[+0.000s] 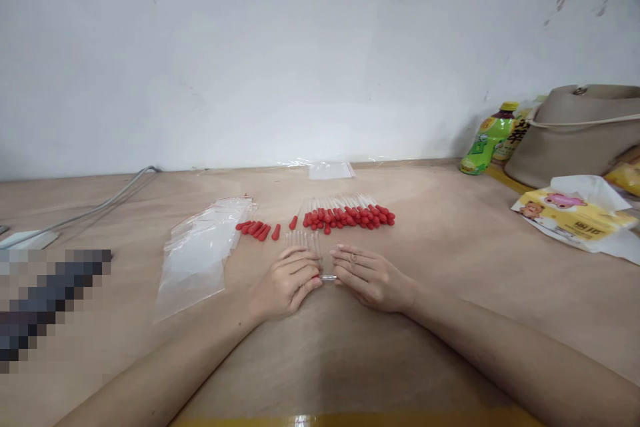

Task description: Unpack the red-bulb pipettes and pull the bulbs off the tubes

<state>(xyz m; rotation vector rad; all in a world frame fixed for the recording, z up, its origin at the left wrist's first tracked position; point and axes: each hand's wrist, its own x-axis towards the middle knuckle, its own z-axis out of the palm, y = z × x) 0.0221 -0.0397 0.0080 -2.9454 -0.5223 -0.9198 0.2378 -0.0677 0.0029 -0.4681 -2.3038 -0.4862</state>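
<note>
Head camera view shows two bare hands meeting at the center of the frame over a brown-covered table (450, 347), a short clear tube (328, 277) bridging the small space between them. The left hand (295, 280) is curled nearly closed, thumb and fingers pinching the tube's left end (a trace of red shows at the fingertips). The right hand (373, 279), its fingers drawn together, closes on the other end; how much of the tube lies inside either hand cannot be told.

Just above the left hand, a row of clear tubes (303, 238) lies side by side, partly covered by the fingers. Loose red bulbs (260, 231) sit to the upper left of that hand, and a single red-tipped dropper (293, 221) lies between them and a dense pile of red-tipped droppers (350, 215), bulbs toward the wearer.

Overlapping clear plastic bags (195, 260) fan out left of center, while another small bag (330, 171) rests near the wall (300, 53). At upper right, a green bottle (483, 143) with a yellow cap stands tilted in the picture beside a beige handbag (575, 140), above a yellow-and-white wrapper (575, 217). A gray cable (120, 195) crosses the left side.
</note>
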